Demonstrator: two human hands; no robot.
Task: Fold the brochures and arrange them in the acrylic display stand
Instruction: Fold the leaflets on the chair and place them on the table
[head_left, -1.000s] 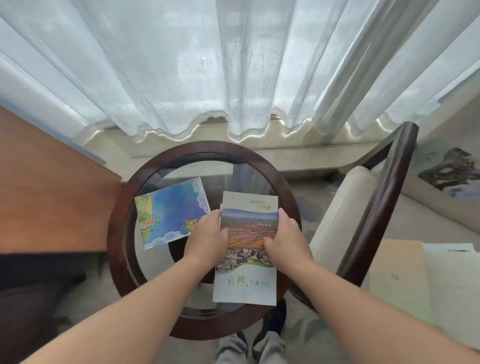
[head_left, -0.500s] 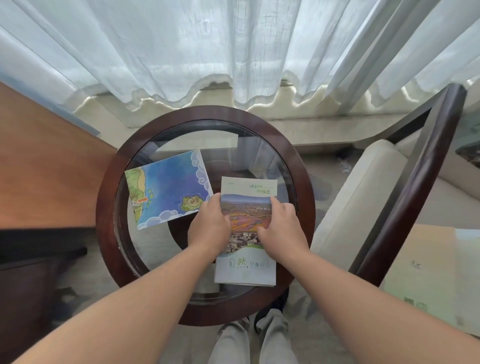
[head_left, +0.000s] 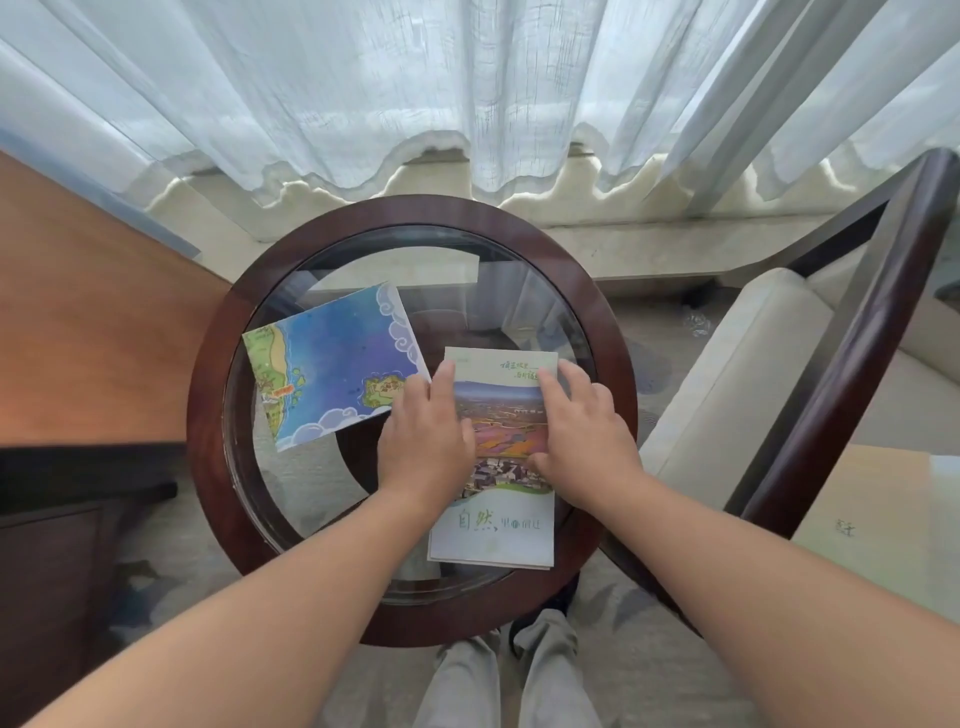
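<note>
Green "自然" on brochure (head_left: 493, 527); left hand (head_left: 423, 436), right hand (head_left: 582, 436) pressing it flat

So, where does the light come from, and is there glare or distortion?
Head view: daylight comes through the white curtain; the glass table shows pale reflections; the wide lens seems to bend the chair frame; the brochure is in focus.

Bare glass was left along the far part of the round table (head_left: 208, 415), behind the map brochure (head_left: 332, 369) and the folded brochure (head_left: 493, 530). The right side was hemmed by a dark chair frame (head_left: 852, 353), the left by a wooden top (head_left: 93, 332).
</note>
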